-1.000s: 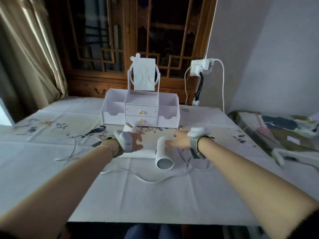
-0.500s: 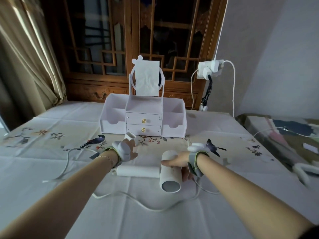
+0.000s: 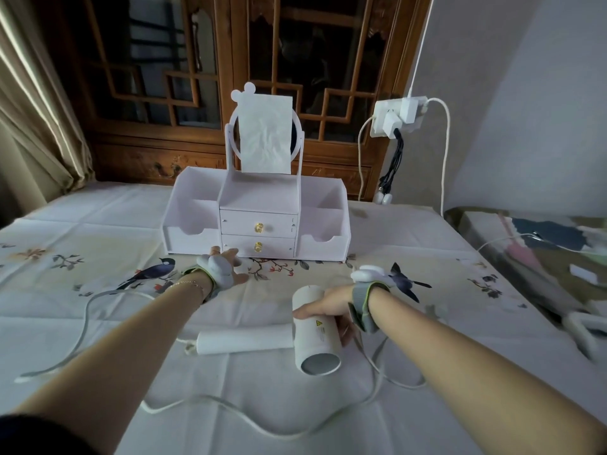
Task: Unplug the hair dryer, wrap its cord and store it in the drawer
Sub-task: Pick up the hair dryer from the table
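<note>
A white hair dryer lies on the table, its barrel pointing toward me and its handle stretched to the left. My right hand grips the barrel from the right. Its white cord runs loose over the tablecloth in front and off to the left. My left hand is further back with fingers spread, holding nothing, just in front of the lower drawer of the white organiser. Both drawers are closed. A wall socket with several plugs hangs at the back right.
A small mirror covered with white paper tops the organiser. A wooden lattice cabinet stands behind the table. A curtain hangs at left. At the right lies a second surface with cables and small items.
The view has moved closer. My right hand has closed around the dryer's barrel. My left hand has left the handle and moved forward toward the organiser's lower drawer.
</note>
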`<state>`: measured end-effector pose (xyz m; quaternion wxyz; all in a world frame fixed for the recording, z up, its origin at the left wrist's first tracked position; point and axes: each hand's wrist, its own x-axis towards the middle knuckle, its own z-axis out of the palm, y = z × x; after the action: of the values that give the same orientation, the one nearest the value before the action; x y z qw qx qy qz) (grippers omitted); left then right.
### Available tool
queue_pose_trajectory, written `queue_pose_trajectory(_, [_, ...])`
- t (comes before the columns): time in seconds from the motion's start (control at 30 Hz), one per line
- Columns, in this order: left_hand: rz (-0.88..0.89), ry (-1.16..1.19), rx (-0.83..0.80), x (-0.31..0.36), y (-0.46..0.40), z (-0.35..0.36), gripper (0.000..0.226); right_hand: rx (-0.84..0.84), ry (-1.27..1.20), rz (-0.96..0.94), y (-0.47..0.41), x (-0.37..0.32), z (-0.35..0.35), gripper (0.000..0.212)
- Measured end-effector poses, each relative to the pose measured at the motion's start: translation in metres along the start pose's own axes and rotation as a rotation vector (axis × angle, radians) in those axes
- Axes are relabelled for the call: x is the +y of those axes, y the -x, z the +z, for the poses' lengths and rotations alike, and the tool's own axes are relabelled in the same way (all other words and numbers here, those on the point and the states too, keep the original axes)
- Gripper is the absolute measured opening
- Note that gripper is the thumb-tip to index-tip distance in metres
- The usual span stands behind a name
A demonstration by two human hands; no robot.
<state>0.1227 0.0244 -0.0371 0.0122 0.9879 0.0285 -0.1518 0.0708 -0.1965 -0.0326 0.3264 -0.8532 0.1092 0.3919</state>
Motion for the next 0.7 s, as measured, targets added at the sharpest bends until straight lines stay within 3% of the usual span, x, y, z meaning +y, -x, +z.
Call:
queue_pose_trajectory(0.13, [-0.002,0.311,0.137,-0.001,-0.018,0.015,0.061,0.053,-0.008,-0.036,-0.003,-0.003,-0.001,0.056])
queue_pose_trajectory(0.23, [0.002,0.323,0.116,-0.001,-0.016,0.015,0.056,0.109,-0.016,-0.063,0.0,-0.005,-0.001,0.044])
queue_pose_trajectory(0.3, [-0.007,0.284,0.099,-0.002,-0.008,0.011,0.055,0.17,0.035,-0.084,0.003,-0.006,-0.002,0.057])
queue_pose_trajectory(0.37, [-0.041,0.289,0.12,-0.005,0.002,0.005,0.06,0.252,0.096,-0.12,0.002,-0.007,-0.004,0.074])
queue_pose_trajectory(0.47, [-0.037,0.407,0.152,-0.012,0.008,-0.002,0.075,0.368,0.136,-0.172,0.018,-0.011,-0.007,0.061])
queue_pose_trajectory(0.53, [-0.024,0.494,0.15,-0.017,0.012,-0.006,0.084,0.437,0.146,-0.199,0.032,-0.012,-0.009,0.064])
queue_pose_trajectory(0.6, [-0.001,0.667,0.156,-0.014,0.028,-0.018,0.087,0.497,0.147,-0.229,0.044,-0.014,-0.01,0.063])
queue_pose_trajectory(0.7, [0.018,1.051,0.137,-0.004,0.055,-0.037,0.06,0.539,0.107,-0.32,0.061,-0.019,-0.013,0.066])
